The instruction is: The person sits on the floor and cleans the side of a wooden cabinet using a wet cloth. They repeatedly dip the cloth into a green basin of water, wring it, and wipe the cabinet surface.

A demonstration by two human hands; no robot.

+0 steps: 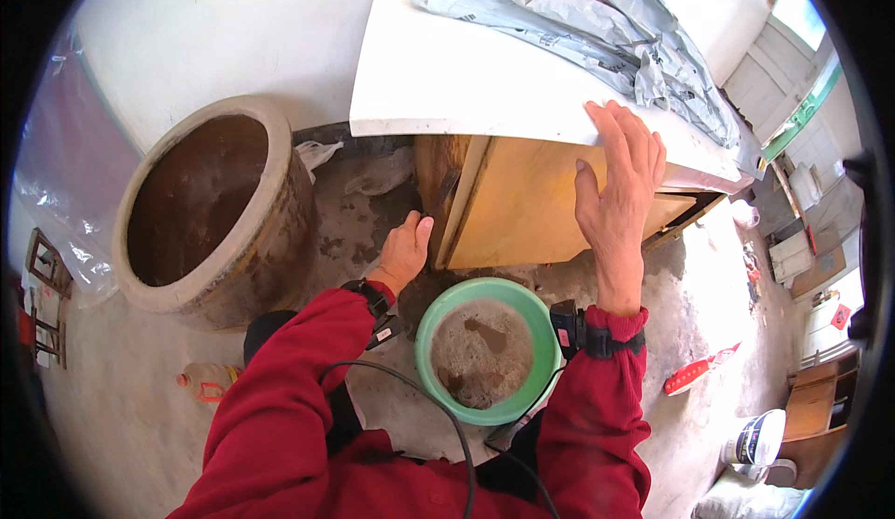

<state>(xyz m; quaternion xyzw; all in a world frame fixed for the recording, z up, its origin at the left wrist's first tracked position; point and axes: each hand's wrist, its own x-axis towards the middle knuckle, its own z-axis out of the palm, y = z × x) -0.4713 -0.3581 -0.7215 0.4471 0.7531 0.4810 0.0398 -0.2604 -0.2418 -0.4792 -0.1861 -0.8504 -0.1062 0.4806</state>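
My right hand (622, 169) rests its fingertips on the front edge of a white tabletop (461, 86), fingers apart, thumb below the edge. My left hand (407, 248) is curled beside the dark wooden side of the yellowish wooden cabinet (521, 204) under that top; whether it holds anything cannot be seen. Below and between my hands, a green plastic basin (544, 351) stands on the floor with murky, foamy water in it. A dark clump lies in the water near the basin's lower side. Gray plastic packaging (594, 37) lies crumpled on the white top.
A large earthenware vat (280, 190) stands at the left by the wall. A plastic bottle (206, 381) lies near my left arm. On the floor at the right are a red packet (699, 371) and a white bucket (759, 438). A black cable (447, 414) crosses my lap.
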